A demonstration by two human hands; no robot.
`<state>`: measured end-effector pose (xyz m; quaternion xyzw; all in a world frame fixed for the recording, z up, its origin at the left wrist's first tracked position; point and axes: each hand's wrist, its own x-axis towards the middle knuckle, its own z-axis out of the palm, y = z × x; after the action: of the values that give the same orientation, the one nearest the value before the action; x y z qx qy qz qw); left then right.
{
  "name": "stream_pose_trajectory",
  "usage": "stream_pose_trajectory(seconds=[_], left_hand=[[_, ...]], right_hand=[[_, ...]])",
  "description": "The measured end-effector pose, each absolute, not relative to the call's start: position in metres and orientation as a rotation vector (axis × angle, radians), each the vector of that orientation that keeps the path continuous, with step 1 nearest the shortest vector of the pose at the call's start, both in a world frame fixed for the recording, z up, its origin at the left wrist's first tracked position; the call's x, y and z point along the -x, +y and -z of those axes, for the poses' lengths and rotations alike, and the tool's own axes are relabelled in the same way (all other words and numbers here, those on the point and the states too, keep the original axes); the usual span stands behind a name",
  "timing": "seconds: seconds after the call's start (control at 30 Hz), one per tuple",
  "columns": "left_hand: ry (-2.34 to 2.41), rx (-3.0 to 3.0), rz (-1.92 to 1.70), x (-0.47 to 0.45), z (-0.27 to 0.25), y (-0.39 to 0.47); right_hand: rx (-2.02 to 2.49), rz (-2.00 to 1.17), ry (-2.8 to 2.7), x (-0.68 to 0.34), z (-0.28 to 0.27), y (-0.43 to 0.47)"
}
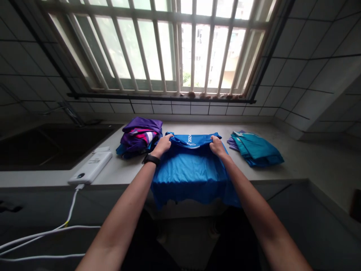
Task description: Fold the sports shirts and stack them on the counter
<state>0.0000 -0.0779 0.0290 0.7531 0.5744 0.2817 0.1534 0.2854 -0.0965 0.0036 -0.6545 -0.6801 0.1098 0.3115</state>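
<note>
A shiny blue shirt [191,169] lies over the counter, its lower part hanging past the front edge. White lettering shows on its far end, which is lifted and turned over toward me. My left hand [163,145] pinches that end at its left corner, and a black band circles the wrist. At the right corner, my right hand [216,146] grips the same cloth with closed fingers. To the left sits a heap of purple and blue clothes [141,131]. Folded teal clothes [255,148] rest to the right, with a bit of lilac cloth beneath.
A white power bank [91,167] with a white cable [72,210] lies near the counter's front edge. Behind it is a dark sink [56,146] with a faucet [70,113]. A barred window [169,49] rises above the pale counter [296,150], and tiled walls surround it.
</note>
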Motion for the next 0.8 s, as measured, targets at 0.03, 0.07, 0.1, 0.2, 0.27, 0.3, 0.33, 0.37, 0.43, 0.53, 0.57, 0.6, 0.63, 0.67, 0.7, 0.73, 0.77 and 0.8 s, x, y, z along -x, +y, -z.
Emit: stream_pose_trajectory(seconds=[0.03,0.07,0.1,0.2,0.27,0.3,0.33,0.37,0.43,0.53,0.57,0.6,0.63,0.67,0.7,0.73,0.77,0.8], left_hand=[[1.649,-2.155,-0.839,0.005,-0.036,-0.088],[1.642,-2.154,-0.854,0.011,-0.041,-0.102],[1.584,-2.171,-0.883,0.019,-0.043,-0.119],[1.416,-2.224,-0.743,0.041,-0.028,-0.177],[1.371,-2.257,-0.587,0.050,-0.004,-0.206],[1.372,-2.278,-0.526,0.052,0.009,-0.215],[1.395,-2.298,-0.493,0.053,0.022,-0.219],[1.419,-2.320,-0.480,0.052,0.034,-0.220],[1.460,-2.361,-0.508,0.048,0.049,-0.213],[1.487,-2.382,-0.530,0.039,0.050,-0.187],[1.508,-2.368,-0.518,0.036,0.046,-0.176],[1.532,-2.345,-0.498,0.032,0.040,-0.165],[1.556,-2.319,-0.476,0.028,0.034,-0.155],[1.574,-2.295,-0.456,0.024,0.027,-0.145],[1.590,-2.277,-0.442,0.020,0.020,-0.137],[1.611,-2.265,-0.437,0.018,0.014,-0.131],[1.638,-2.259,-0.449,0.017,0.008,-0.127],[1.662,-2.262,-0.484,0.017,0.004,-0.127]], right_hand=[[1.681,-0.309,-1.750,-0.290,-0.006,-0.104],[1.618,-0.340,-1.716,-0.296,-0.006,-0.115],[1.547,-0.374,-1.697,-0.305,-0.004,-0.129],[1.409,-0.443,-1.823,-0.329,0.013,-0.186],[1.419,-0.449,-1.963,-0.339,0.028,-0.221],[1.444,-0.429,-2.019,-0.341,0.035,-0.234],[1.474,-0.399,-2.061,-0.341,0.041,-0.243],[1.505,-0.360,-2.087,-0.341,0.045,-0.248],[1.556,-0.292,-2.110,-0.339,0.050,-0.246],[1.621,-0.238,-2.113,-0.336,0.049,-0.218],[1.643,-0.225,-2.106,-0.334,0.047,-0.205],[1.664,-0.213,-2.095,-0.332,0.044,-0.191],[1.684,-0.207,-2.082,-0.330,0.040,-0.178],[1.701,-0.204,-2.067,-0.327,0.036,-0.166],[1.717,-0.208,-2.049,-0.325,0.031,-0.155],[1.729,-0.216,-2.029,-0.323,0.027,-0.148],[1.734,-0.227,-2.007,-0.322,0.023,-0.143],[1.731,-0.239,-1.983,-0.323,0.019,-0.142]])
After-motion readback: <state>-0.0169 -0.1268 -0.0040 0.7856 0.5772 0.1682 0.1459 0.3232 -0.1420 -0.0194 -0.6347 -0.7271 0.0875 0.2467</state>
